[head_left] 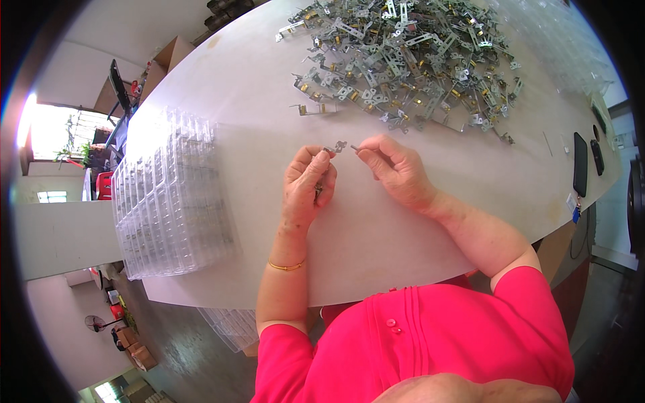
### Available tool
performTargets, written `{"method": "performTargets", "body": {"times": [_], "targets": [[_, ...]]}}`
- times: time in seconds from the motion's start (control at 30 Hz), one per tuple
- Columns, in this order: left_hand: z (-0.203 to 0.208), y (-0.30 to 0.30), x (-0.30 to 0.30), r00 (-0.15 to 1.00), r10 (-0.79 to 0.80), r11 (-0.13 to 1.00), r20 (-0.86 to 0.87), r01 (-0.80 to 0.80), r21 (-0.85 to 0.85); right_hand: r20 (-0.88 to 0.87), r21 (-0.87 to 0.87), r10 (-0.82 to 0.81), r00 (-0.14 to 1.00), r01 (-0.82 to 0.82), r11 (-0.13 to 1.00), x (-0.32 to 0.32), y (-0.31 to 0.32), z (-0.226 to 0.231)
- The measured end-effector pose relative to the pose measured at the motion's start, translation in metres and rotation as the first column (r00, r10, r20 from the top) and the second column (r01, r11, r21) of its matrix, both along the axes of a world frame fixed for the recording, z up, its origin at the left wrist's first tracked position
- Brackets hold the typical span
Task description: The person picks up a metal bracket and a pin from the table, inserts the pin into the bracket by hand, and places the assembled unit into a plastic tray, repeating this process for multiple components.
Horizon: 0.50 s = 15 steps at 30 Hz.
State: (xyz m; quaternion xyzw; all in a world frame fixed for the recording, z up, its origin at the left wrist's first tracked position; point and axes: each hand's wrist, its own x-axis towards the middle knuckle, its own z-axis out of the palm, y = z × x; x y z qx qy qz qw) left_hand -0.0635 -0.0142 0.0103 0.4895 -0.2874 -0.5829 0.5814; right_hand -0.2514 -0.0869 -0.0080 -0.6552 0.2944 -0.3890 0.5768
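My left hand (302, 185) is closed over the table, thumb and forefinger pinching a small silvery metal bracket (340, 146). Another bit of metal (318, 193) shows between its lower fingers, mostly hidden by them. To the right, my right hand (403, 176) is closed in a pinch on a small thin piece (355, 149), too small to name. A narrow gap separates that piece from the bracket. Beyond both hands lies a large heap of metal brackets (416, 67), some with brass-coloured parts. One loose bracket (314, 109) lies at the heap's near left.
Stacked clear plastic trays (168, 221) stand at the table's left. More clear plastic (557, 40) lies at the far right. Near the right edge are a black phone (580, 164), a smaller dark object (596, 157) and a blue-tagged key bunch (576, 212). The pale table (262, 269) has a curved rim.
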Motion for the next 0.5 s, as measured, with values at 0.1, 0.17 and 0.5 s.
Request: {"method": "performTargets", "body": {"times": [0.1,0.17,0.5], "targets": [[-0.0001,0.0002,-0.0009,1.0,-0.019,1.0,0.003,0.019,-0.017,-0.018,-0.016,-0.005,1.0,0.005,1.0,0.0006,-0.0002,-0.0002],[-0.0009,0.0003,-0.0015,1.0,-0.025,0.999,-0.001,0.025,-0.022,-0.018,-0.014,-0.003,1.0,0.003,1.0,0.0008,-0.0002,-0.001],[-0.0027,0.001,-0.0041,0.993,-0.029,0.997,0.112,0.037,-0.067,-0.048,-0.05,0.01,0.999,-0.012,0.999,0.0002,-0.0004,-0.0021]]}}
